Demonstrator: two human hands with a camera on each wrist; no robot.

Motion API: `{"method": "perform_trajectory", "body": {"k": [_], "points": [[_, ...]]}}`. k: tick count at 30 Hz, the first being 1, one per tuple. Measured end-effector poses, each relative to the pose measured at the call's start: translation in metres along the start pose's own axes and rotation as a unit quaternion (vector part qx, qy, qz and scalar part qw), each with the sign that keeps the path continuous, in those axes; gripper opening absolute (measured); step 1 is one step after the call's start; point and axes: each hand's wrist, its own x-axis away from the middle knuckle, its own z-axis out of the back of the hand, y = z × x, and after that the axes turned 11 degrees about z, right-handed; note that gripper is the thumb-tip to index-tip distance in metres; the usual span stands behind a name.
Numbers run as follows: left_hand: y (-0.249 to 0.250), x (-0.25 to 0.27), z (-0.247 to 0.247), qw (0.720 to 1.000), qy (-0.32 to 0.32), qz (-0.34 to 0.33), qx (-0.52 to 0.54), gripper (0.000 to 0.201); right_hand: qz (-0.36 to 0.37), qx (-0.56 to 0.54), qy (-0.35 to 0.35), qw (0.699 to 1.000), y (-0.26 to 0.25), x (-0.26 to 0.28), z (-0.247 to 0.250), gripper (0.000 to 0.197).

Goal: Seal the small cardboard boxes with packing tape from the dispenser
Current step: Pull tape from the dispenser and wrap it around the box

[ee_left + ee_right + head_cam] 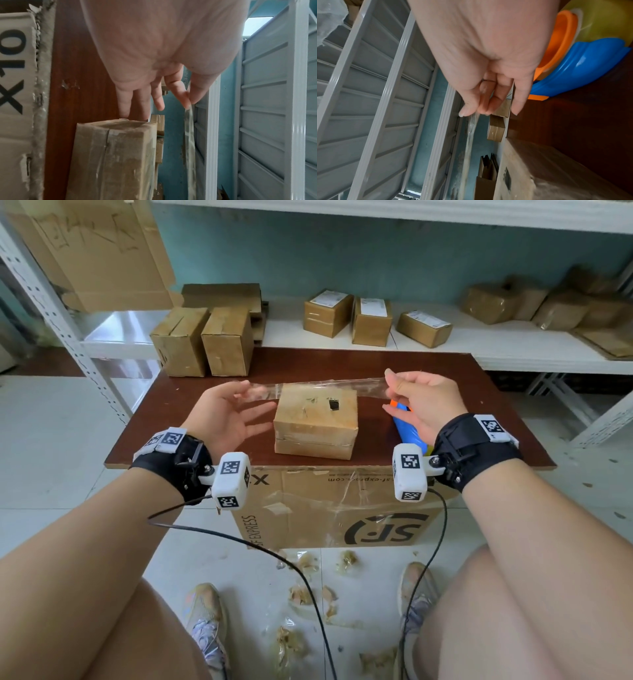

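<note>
1. A clear strip of packing tape (318, 386) is being pinched taut between the left hand (226, 414) and right hand (419, 400).
2. Directly below both pinches, the small brown cardboard box (315, 424) is waiting; the strip should be lowered level and centred.

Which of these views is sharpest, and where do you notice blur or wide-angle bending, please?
Head view: sharpest, evenly lit, though the shelving bows near the edges. Left wrist view: soft motion blur on the small box and tape strip. Right wrist view: dispenser and box top blurred.
</note>
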Motion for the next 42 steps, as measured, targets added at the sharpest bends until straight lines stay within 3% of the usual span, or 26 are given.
{"method": "perform_trajectory", "body": {"k": [5, 8, 11, 14, 18, 21, 24, 28, 34, 38, 42], "points": [[0.0, 0.0, 0.001, 0.991, 0.089, -0.087, -0.053, 0.006, 0.015, -0.013, 0.013, 1.0, -0.001, 0.004, -0.003, 0.017], [0.001, 0.01, -0.003, 0.956, 0.175, -0.182, -0.149, 0.017, 0.027, -0.037, 0.03, 0.998, -0.004, 0.005, -0.007, 0.014], [0.002, 0.016, -0.004, 0.936, 0.202, -0.222, -0.184, 0.024, 0.039, -0.075, 0.048, 0.995, -0.007, 0.007, -0.012, 0.023], [0.004, 0.013, -0.005, 0.956, 0.184, -0.177, -0.147, 0.02, 0.003, -0.13, 0.047, 0.99, -0.005, 0.005, -0.012, 0.028], [-0.004, 0.003, -0.006, 0.994, 0.076, -0.057, -0.048, 0.018, -0.121, -0.137, -0.02, 0.983, 0.009, -0.005, -0.004, 0.028], [-0.01, 0.0, -0.008, 0.999, 0.026, 0.021, 0.032, 0.01, -0.177, -0.16, -0.049, 0.97, 0.015, -0.007, -0.004, 0.012], [-0.014, -0.001, -0.009, 0.996, 0.02, 0.044, 0.072, 0.013, -0.196, -0.188, -0.044, 0.961, 0.018, -0.004, -0.004, 0.012], [-0.014, 0.001, -0.008, 0.998, 0.053, -0.003, -0.017, 0.025, -0.155, -0.124, -0.033, 0.98, 0.018, -0.005, 0.0, 0.022], [-0.012, 0.006, -0.008, 0.962, 0.182, -0.14, -0.15, 0.023, 0.019, 0.001, 0.052, 0.998, 0.015, -0.004, -0.003, 0.014], [-0.011, 0.004, -0.007, 0.953, 0.207, -0.143, -0.167, 0.021, 0.064, 0.053, 0.058, 0.995, 0.021, -0.008, -0.004, 0.016], [-0.01, 0.007, -0.008, 0.956, 0.207, -0.129, -0.163, 0.019, 0.046, 0.048, 0.063, 0.996, 0.02, -0.011, -0.001, 0.017]]}}
